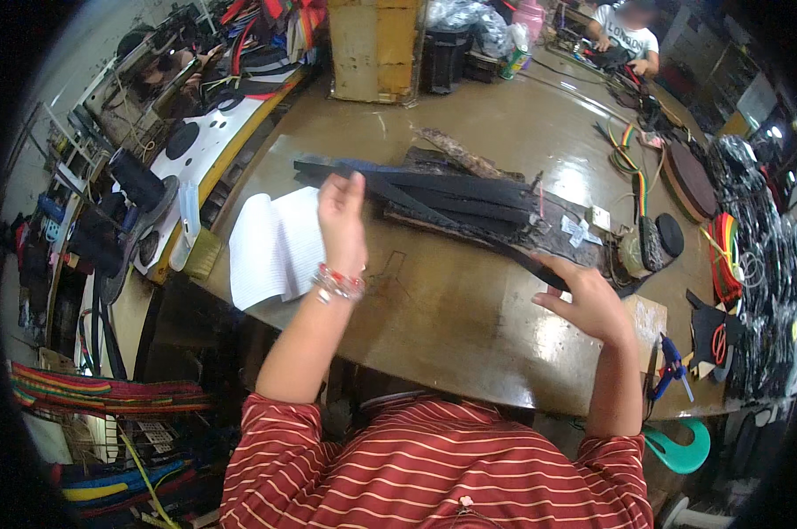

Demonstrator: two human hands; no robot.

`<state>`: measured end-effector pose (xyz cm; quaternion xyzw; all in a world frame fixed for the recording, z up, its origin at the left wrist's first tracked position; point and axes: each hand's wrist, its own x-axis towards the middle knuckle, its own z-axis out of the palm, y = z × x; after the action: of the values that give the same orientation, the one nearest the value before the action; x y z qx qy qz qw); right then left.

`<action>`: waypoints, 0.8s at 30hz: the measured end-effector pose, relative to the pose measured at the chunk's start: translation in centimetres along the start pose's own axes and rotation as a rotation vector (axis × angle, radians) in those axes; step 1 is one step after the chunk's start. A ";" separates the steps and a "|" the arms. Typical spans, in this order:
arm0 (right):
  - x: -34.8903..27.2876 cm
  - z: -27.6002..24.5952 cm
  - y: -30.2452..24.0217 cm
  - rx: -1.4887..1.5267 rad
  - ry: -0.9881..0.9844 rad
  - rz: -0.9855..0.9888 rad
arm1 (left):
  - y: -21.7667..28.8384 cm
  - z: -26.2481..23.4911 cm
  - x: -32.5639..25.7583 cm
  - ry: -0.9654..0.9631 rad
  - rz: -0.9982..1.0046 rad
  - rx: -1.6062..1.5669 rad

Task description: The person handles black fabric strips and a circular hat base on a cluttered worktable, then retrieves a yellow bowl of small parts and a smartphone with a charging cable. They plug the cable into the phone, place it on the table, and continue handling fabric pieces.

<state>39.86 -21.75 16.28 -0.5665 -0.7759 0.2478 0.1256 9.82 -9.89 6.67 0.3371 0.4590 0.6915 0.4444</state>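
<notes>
An open notebook lies on the desk, just to the left of the left grip. The left grip is raised, fingers bent and thumb pointing up; whether it is closed on material cannot be determined. It overlaps the left end of the black strips in this view. The left forearm rises from the lower edge, wrist nearly straight, with a beaded bracelet around it. The black strips extend between the two grips in a bundle, ends fanned near the left grip. The right grip is partly open, thumb spaced apart from the index finger, the fingers at a strip that runs down to them from the bundle. The right forearm is upright, hand bent inward to the left. A blue glue gun lies to the right of the right grip, nearer the person.
</notes>
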 end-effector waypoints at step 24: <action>5.0 -5.4 4.0 -0.061 0.070 -0.008 | -6.2 -7.4 14.6 0.259 -0.104 -0.091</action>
<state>44.10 -14.84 18.28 -0.5752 -0.7805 0.2035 0.1361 -0.30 2.22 -0.85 0.2003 0.4977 0.7253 0.4315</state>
